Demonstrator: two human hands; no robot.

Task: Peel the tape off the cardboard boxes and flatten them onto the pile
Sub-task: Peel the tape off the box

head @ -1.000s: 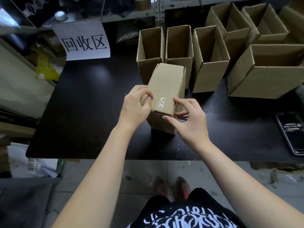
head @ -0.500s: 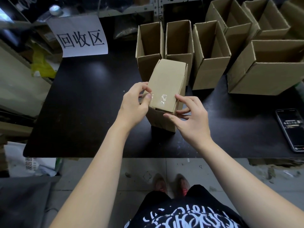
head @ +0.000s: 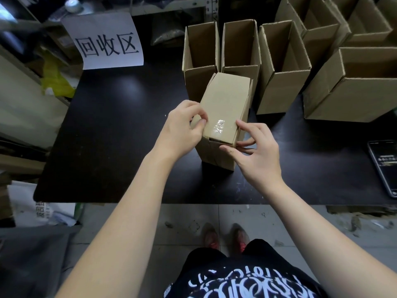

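A black desk (head: 120, 130) fills the middle of the view, its near edge above a tiled floor. At its right end sits a large open box (head: 348, 97), with more open boxes crowded behind it. Along the back stands a row of tall open boxes (head: 240, 46), side by side and upright. Just in front of that row, near the desk's middle, stands the closed box (head: 227, 100), tipped a little toward the person, its top flap down. A white sign (head: 107, 39) with black characters hangs at the desk's far left. A phone (head: 384, 166) lies flat near the right edge, screen lit.

The right hand (head: 257, 153) steadies the closed box at its near right corner: forefinger on the top edge, thumb on the front face, the other fingers curled against the side. The left hand (head: 180, 130) has thumb and forefinger curled together, pinching at the top's left edge; whether they hold the tape's end cannot be told. The clear tape (head: 219, 126) glints, wrinkled, on the top between the two hands.
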